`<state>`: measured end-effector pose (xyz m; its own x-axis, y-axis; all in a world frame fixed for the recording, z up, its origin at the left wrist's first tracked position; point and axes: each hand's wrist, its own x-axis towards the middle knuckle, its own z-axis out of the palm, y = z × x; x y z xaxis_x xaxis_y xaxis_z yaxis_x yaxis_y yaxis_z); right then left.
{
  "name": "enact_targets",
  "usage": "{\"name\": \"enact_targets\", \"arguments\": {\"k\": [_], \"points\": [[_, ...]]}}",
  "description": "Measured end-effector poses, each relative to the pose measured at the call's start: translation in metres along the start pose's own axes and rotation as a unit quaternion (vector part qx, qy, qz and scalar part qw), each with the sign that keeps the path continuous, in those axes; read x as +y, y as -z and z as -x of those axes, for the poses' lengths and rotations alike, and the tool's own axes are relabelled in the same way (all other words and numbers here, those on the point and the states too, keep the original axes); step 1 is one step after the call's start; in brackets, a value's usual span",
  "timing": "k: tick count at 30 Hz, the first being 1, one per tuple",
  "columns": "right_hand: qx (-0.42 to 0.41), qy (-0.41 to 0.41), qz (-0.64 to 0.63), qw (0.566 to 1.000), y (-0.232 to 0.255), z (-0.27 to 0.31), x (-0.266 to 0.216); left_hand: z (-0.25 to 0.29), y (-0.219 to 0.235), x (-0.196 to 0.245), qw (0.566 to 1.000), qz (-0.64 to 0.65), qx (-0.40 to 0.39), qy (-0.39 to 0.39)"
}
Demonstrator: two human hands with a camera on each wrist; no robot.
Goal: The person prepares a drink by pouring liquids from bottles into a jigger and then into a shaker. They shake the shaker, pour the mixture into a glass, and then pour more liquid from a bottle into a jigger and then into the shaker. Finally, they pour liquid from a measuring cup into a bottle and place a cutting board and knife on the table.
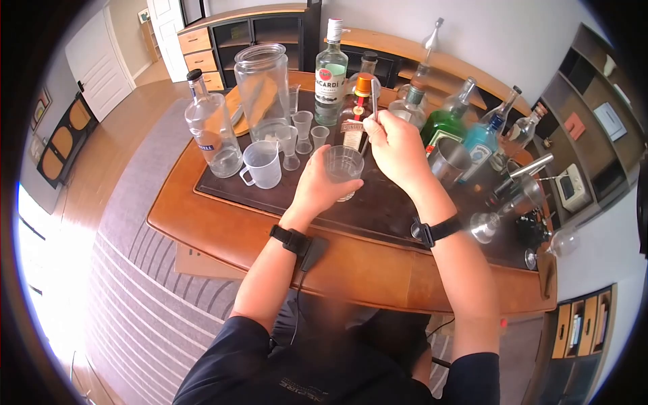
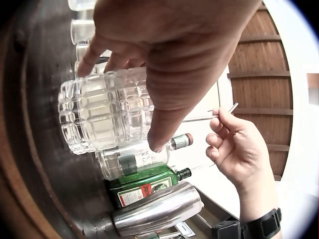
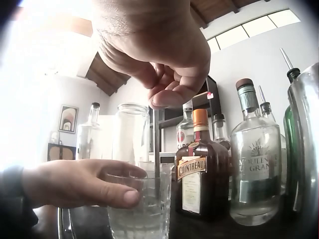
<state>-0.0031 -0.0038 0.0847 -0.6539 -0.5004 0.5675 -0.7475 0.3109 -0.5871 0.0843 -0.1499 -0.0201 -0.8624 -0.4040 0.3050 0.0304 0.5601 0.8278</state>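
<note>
My left hand (image 1: 316,183) grips a faceted glass tumbler (image 2: 102,112) near its rim, thumb on the near side and fingers around the far side. Pale, cloudy liquid stands in the tumbler's lower part in the left wrist view. Above and to the right, my right hand (image 1: 399,150) pinches a long thin metal stirring rod (image 3: 156,132) between thumb and fingertips. The rod runs down past the tumbler's rim, and its upper end sticks up above the hand. Just behind the tumbler stands a Cointreau bottle (image 3: 195,174) with an orange cap.
Left on the table are a clear bottle (image 1: 214,128), a large glass jar (image 1: 263,88), a plastic measuring jug (image 1: 262,165) and several small cups. A Bacardi bottle (image 1: 331,81) stands behind. A metal shaker tin (image 1: 449,162), a green bottle (image 1: 445,128) and glassware crowd the right.
</note>
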Motion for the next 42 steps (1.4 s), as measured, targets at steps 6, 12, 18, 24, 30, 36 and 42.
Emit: {"name": "enact_targets", "arguments": {"k": [6, 12, 18, 24, 30, 36, 42], "points": [[0.005, 0.0, -0.03, 1.0, 0.012, 0.002, 0.001, 0.001, -0.001, -0.001, 1.0, 0.009, 0.009, -0.006], [0.002, 0.001, -0.051, 0.999, 0.018, 0.008, 0.001, 0.0, -0.003, -0.006, 1.0, 0.014, 0.01, -0.012], [0.058, 0.005, -0.064, 0.996, 0.02, 0.015, 0.008, 0.001, 0.001, -0.003, 1.0, 0.02, -0.005, 0.004], [0.126, -0.036, -0.174, 0.976, 0.049, 0.031, 0.015, -0.003, -0.007, -0.015, 0.998, 0.016, 0.017, -0.066], [0.173, -0.098, -0.25, 0.947, 0.158, 0.074, -0.008, -0.002, -0.007, -0.013, 0.997, 0.073, 0.004, -0.039], [0.446, -0.064, -0.011, 0.893, 0.312, 0.076, 0.02, -0.001, -0.009, -0.015, 0.998, 0.042, 0.021, -0.042], [0.431, -0.286, 0.2, 0.832, 0.414, 0.073, 0.191, 0.001, -0.008, -0.012, 0.997, 0.064, 0.008, -0.031]]}}
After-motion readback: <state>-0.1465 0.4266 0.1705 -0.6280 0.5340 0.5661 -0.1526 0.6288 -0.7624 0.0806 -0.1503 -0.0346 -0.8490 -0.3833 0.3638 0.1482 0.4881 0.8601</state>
